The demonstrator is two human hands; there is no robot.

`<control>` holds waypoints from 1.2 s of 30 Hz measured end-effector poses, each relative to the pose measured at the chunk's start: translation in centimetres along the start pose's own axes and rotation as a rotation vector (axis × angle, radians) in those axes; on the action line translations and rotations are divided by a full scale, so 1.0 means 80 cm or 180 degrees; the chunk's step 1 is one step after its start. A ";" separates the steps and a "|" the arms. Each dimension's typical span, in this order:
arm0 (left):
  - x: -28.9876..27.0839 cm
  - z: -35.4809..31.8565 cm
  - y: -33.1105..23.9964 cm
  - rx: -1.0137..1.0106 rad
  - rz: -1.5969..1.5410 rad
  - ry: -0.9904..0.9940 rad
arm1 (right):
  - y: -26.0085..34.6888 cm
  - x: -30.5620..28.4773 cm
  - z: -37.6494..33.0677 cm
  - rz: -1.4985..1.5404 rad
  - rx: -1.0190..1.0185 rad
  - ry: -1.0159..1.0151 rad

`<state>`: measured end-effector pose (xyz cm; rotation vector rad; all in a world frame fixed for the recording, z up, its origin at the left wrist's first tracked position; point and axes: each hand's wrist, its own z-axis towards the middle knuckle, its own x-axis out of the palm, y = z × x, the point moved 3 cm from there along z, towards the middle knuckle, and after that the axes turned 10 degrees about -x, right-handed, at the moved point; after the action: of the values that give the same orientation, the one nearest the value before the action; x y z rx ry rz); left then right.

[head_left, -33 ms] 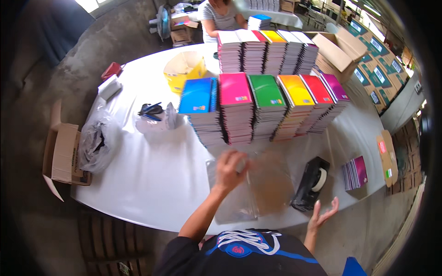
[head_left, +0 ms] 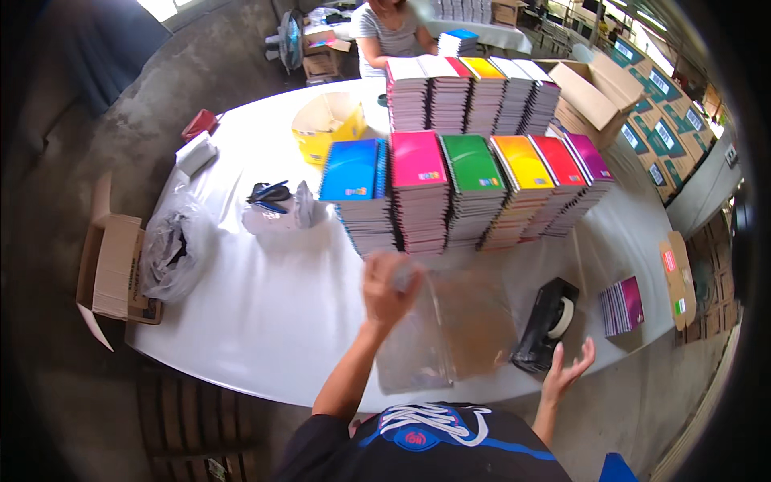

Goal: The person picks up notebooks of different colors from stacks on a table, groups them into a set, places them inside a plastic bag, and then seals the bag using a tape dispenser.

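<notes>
My left hand (head_left: pixel 385 287) is raised over the table just in front of the blue and pink notebook stacks, its fingers curled. Something small and greyish shows between the fingers, too blurred to name. Below it, clear plastic sleeves (head_left: pixel 414 353) lie flat, the right one over a brown surface (head_left: pixel 479 325). My right hand (head_left: pixel 569 371) is open, fingers spread and palm up, beside the black tape dispenser (head_left: pixel 530 341) with its roll of tape (head_left: pixel 560 318). Spiral notebooks stand in tall stacks: blue (head_left: pixel 352 170), pink (head_left: pixel 418 159), green (head_left: pixel 472 163), yellow (head_left: pixel 522 163), red (head_left: pixel 559 161) and purple (head_left: pixel 589 158).
A small stack of purple notebooks (head_left: pixel 622 305) stands near the right edge. On the left are a plastic bag (head_left: pixel 169 253), an open carton (head_left: pixel 116 269), a tub with pliers (head_left: pixel 273 213) and a yellow box (head_left: pixel 329 132). Across the table sits another person (head_left: pixel 389 36).
My left hand has moved slightly left, still curled. My right hand stays open beside the tape dispenser. The whole view has shifted a little.
</notes>
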<state>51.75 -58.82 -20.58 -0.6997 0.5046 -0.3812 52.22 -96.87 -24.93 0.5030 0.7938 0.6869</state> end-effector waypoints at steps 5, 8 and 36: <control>-0.093 0.161 0.064 -0.1802 0.0267 -0.0865 | 0.190 0.123 0.091 0.0772 -0.1881 0.0831; -0.100 0.193 0.112 -0.2272 0.0236 0.0345 | 0.295 0.189 0.106 0.0684 -0.2763 0.1373; -0.044 0.033 -0.035 -0.3839 -0.4629 0.1753 | 0.354 0.129 0.126 0.0661 -0.4294 0.2727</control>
<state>49.89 -57.69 -15.80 -2.1468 0.6557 -1.7346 55.02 -71.82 -5.52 -1.0175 0.8576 1.4683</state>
